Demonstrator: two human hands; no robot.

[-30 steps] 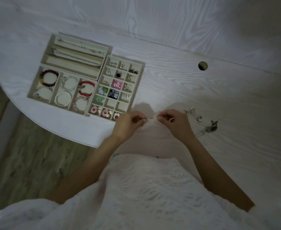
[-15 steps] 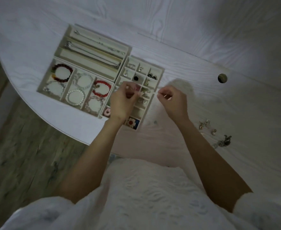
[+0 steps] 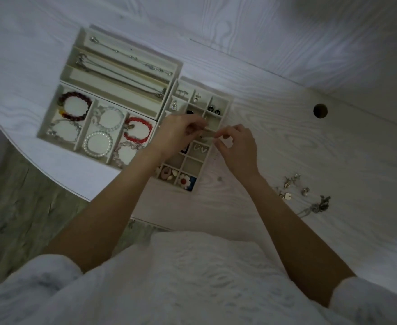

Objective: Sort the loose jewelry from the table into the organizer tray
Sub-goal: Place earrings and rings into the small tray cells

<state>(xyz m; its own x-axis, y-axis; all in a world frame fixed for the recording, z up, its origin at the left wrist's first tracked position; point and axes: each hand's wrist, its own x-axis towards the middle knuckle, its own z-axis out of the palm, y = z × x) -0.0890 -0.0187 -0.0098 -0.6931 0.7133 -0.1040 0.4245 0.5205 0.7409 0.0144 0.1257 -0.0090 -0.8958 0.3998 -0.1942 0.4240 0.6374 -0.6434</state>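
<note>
Both hands, left hand (image 3: 178, 133) and right hand (image 3: 236, 150), were held over the organizer tray (image 3: 225, 111), fingers pinched on something too small to be identified; loose jewelry (image 3: 304, 195) was seen right of the tray.

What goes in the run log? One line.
left hand, right hand: pinching small piece over organizer tray | loose jewelry: on table

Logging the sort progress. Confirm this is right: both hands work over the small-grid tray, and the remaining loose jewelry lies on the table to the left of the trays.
One thing is wrong: the loose jewelry lies on the table to the right of the trays, not the left, as the head view shows. The left hand and right hand do work over the small-grid tray.
</note>
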